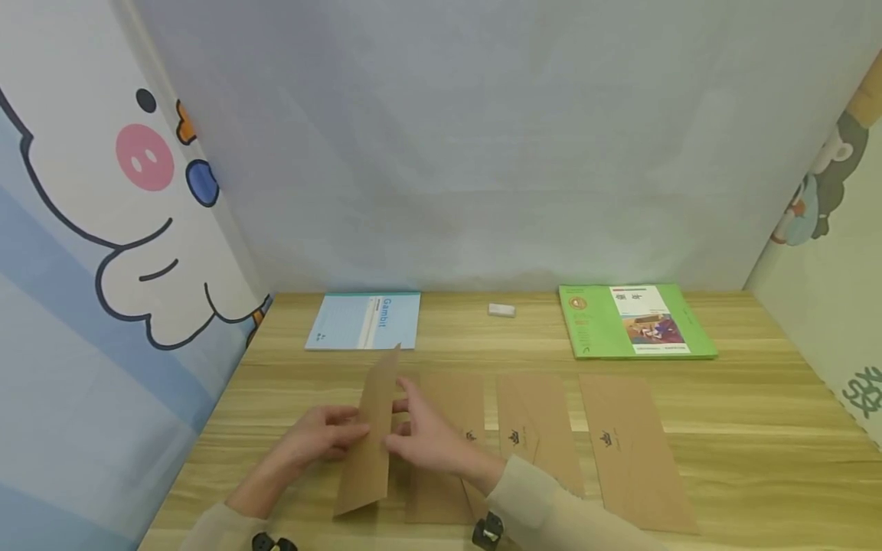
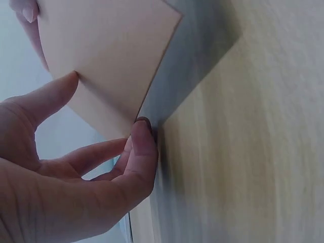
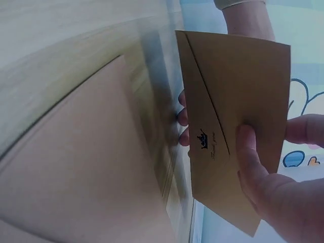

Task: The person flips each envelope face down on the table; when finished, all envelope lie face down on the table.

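Observation:
A brown paper envelope (image 1: 364,459) stands tilted on edge above the table, held between both hands. My right hand (image 1: 432,438) pinches its upper edge, thumb on the printed face, as the right wrist view shows. On that face are a slanting flap line, a small black crown (image 3: 203,139) and script lettering. From the other side my left hand (image 1: 315,438) holds the envelope, thumb against the plain face and fingertips at the lower edge. Beside the right forearm lie more brown envelopes (image 1: 451,405), partly covered by it.
Farther right lie two further envelopes, a middle one (image 1: 534,409) and a right one (image 1: 637,451). Along the back are a light blue notebook (image 1: 344,321), a small white eraser (image 1: 501,310) and a green book (image 1: 596,325). Printed curtains border the wooden table (image 1: 744,398).

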{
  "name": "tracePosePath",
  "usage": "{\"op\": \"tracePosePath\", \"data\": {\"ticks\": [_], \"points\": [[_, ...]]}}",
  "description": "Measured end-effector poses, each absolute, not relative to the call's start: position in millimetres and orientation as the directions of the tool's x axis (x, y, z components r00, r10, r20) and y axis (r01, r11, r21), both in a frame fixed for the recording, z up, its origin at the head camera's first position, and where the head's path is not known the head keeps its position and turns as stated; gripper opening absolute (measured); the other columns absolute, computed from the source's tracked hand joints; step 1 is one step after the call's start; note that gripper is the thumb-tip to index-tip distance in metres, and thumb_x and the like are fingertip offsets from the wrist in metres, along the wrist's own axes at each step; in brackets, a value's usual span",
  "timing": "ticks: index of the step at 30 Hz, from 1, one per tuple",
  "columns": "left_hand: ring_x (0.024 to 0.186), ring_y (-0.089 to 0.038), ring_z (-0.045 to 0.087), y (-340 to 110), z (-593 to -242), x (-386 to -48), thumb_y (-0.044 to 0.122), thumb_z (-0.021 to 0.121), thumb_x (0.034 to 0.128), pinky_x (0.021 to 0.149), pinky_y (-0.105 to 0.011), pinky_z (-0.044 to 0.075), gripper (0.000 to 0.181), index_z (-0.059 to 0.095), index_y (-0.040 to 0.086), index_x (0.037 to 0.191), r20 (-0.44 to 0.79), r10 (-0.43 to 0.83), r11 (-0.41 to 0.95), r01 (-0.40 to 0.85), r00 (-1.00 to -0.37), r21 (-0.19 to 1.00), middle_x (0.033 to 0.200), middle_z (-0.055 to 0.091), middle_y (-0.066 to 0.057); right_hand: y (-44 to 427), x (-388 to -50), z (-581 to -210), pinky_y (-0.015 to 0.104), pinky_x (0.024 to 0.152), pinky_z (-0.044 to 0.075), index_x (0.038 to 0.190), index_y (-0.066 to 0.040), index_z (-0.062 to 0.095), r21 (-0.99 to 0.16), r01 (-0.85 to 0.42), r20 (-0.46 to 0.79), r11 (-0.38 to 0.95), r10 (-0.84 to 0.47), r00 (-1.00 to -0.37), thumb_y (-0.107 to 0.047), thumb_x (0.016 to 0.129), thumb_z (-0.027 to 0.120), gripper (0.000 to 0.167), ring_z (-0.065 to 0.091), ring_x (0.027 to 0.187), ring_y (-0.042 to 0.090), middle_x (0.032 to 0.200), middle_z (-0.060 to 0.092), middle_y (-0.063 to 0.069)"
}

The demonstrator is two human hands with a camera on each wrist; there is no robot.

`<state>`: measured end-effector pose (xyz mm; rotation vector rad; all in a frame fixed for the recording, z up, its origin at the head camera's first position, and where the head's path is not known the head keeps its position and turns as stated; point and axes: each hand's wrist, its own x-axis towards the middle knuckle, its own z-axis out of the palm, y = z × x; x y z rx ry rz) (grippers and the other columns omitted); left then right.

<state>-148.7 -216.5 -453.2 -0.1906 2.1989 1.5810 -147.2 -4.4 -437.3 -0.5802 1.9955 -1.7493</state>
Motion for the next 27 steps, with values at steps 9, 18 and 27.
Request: {"op": "tracePosePath", "data": {"ticks": [9,18,27], "points": [[0.079,-0.021,0.061,-222,-457,-144,0.003,0.073,0.0805,0.065,-0.036,0.053,0.055,0.049,-0.017,0.126,-0.302,0.023,0.442,-0.261,-0.953,0.858,0.09,0.064,-0.011,-7,-147,-440,0.025,0.065,0.053,0.15,0.002,0.012,-0.961,-0.113,-0.046,0.252,-0.55,-0.834,0.003,0.078,0.072,0.094,0.061,0.081,0.013,0.132,0.045,0.024],[0.074,-0.02,0.06,-230,-460,-142,-0.008,0.07,0.0742,0.06,-0.033,0.052,0.047,0.056,-0.014,0.119,-0.214,-0.045,0.519,-0.206,-0.976,0.83,0.088,0.065,-0.013,-8,-151,-448,0.023,0.062,0.052,0.145,0.01,0.025,-0.93,-0.111,-0.092,0.349,-0.517,-0.851,0.004,0.072,0.079,0.091,0.062,0.073,0.011,0.118,0.053,0.018],[0.073,-0.021,0.058,-235,-462,-142,-0.012,0.064,0.0719,0.059,-0.032,0.05,0.048,0.057,-0.013,0.12,-0.182,-0.047,0.592,-0.174,-0.982,0.787,0.085,0.063,-0.01,-10,-157,-459,0.025,0.06,0.053,0.105,0.004,0.052,-0.899,-0.134,-0.124,0.417,-0.537,-0.835,0.003,0.069,0.081,0.047,0.063,0.068,0.011,0.109,0.057,0.021]]}}
